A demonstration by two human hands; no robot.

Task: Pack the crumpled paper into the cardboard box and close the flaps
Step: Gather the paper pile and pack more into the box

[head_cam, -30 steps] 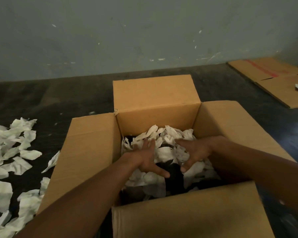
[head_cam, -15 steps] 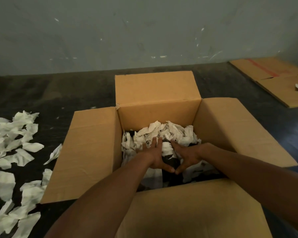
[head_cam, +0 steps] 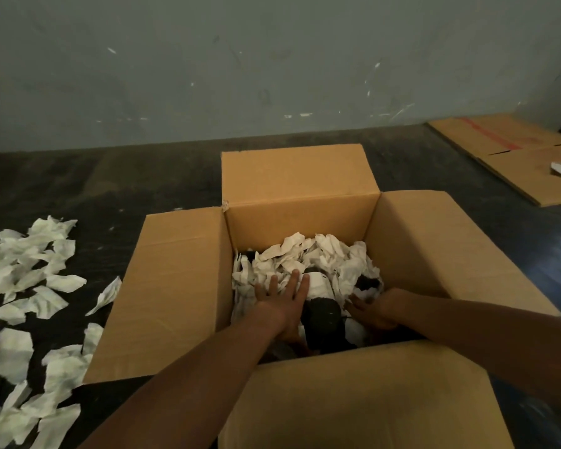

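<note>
Cardboard box (head_cam: 305, 196) stands mid-floor, flaps splayed; crumpled paper (head_cam: 308, 254) fills its far half. Left hand (head_cam: 280, 303) presses flat, fingers straight; right hand's (head_cam: 374, 307) fingers rest loosely. Uneven pressing could leave a mound that blocks the flaps.

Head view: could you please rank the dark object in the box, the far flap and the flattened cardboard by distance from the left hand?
From the left hand:
1. Dark object, beside it.
2. Far flap, beyond.
3. Flattened cardboard, far right.
</note>
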